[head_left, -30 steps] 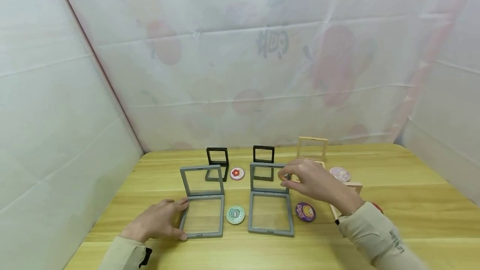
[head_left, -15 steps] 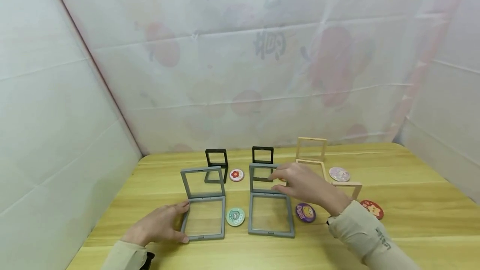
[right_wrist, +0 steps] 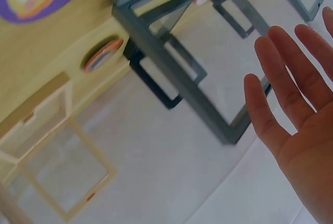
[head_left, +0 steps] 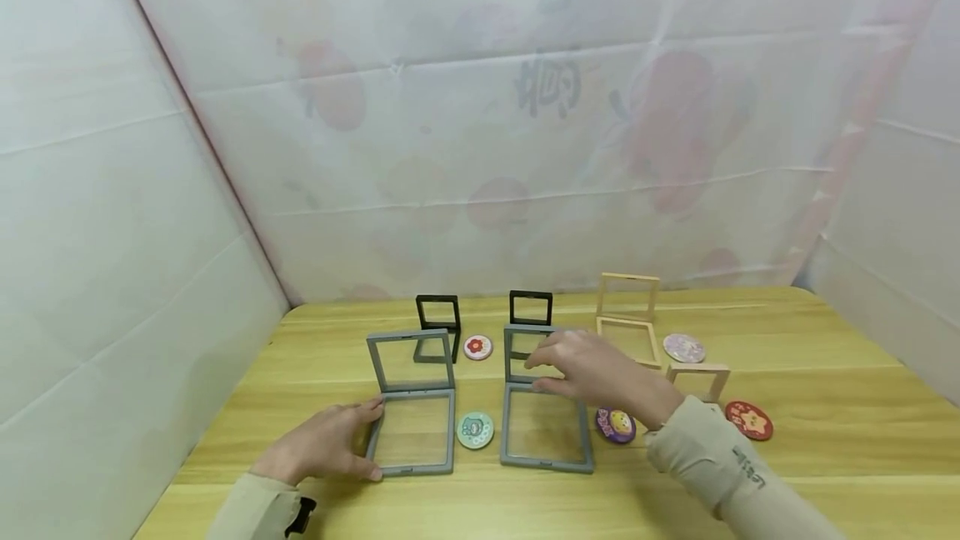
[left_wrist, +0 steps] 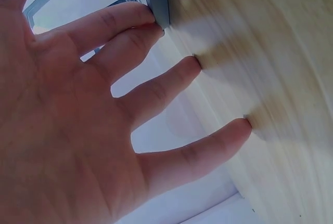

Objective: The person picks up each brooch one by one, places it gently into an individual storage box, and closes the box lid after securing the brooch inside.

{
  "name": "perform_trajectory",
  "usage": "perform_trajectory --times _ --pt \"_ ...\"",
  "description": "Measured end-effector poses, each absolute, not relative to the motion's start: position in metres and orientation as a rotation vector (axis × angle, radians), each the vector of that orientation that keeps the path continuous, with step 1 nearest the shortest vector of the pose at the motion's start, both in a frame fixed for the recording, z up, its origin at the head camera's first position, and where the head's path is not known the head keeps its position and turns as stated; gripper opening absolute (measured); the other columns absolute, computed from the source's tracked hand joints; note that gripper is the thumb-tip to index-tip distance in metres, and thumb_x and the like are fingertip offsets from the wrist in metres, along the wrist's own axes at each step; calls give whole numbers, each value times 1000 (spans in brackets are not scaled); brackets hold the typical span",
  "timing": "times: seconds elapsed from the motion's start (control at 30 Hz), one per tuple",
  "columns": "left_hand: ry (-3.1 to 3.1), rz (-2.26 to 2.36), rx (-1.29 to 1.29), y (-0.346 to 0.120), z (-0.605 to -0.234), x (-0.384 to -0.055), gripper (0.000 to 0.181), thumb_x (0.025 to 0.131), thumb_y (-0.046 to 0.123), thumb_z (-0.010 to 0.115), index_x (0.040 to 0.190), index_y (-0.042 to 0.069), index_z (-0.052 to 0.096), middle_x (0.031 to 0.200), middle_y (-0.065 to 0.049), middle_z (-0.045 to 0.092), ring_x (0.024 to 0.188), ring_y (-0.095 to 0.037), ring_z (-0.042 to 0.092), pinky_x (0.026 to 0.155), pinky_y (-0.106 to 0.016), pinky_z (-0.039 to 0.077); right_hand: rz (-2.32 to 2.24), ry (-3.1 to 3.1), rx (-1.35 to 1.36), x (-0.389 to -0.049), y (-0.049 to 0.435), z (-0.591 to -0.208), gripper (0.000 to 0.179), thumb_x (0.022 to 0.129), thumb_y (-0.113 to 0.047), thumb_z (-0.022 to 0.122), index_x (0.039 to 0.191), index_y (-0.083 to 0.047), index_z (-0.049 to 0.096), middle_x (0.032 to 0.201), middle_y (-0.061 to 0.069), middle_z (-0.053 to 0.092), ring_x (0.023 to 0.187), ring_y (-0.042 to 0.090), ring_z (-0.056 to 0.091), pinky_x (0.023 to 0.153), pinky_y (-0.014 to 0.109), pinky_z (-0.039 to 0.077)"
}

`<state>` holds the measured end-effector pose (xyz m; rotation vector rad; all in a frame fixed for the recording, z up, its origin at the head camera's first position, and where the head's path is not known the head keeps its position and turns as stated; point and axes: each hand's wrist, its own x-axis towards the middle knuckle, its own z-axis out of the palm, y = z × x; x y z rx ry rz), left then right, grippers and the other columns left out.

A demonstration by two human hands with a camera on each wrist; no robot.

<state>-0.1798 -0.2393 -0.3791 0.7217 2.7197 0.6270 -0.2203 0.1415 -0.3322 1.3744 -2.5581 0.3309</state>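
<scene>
On the table, two grey hinged display frames stand unfolded, their lids upright and clear film inside the borders. My left hand (head_left: 326, 444) touches the left border of the left grey frame (head_left: 452, 432); the left wrist view shows its fingers stretched out, two fingertips against the frame edge (left_wrist: 157, 0). My right hand (head_left: 596, 369) hovers by the upright lid of the right grey frame (head_left: 546, 464). In the right wrist view, this hand (right_wrist: 302, 125) has loose fingers and holds nothing. A green round badge (head_left: 476, 431) lies between both frames. A purple round badge (head_left: 617, 425) lies right of them.
Behind stand two unfolded black frames (head_left: 437, 299) with a flower badge (head_left: 477, 347) between. An orange-rimmed badge (right_wrist: 104, 55) lies near them. Rightward are a yellow frame (head_left: 628, 277), a beige frame (head_left: 699, 369), a lilac badge (head_left: 684, 348) and a red badge (head_left: 748, 421). White cloth walls (head_left: 480, 148) enclose the table.
My right hand has moved left from beside the orange-rimmed badge to the right grey frame's lid. The left hand stays at the left grey frame. The view shifts slightly.
</scene>
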Motion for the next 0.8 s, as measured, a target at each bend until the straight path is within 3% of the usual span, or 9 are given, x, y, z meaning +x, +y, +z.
perform_trajectory --times 0.8 --pt "2727 645 691 -235 -378 -179 89 72 28 92 137 -17 51 148 -32 44 128 -56 46 105 -63 37 317 -2533 1455 -224 107 -338 15 91 -13 76 105 -7 78 101 5 75 88 15 70 76 29 57"
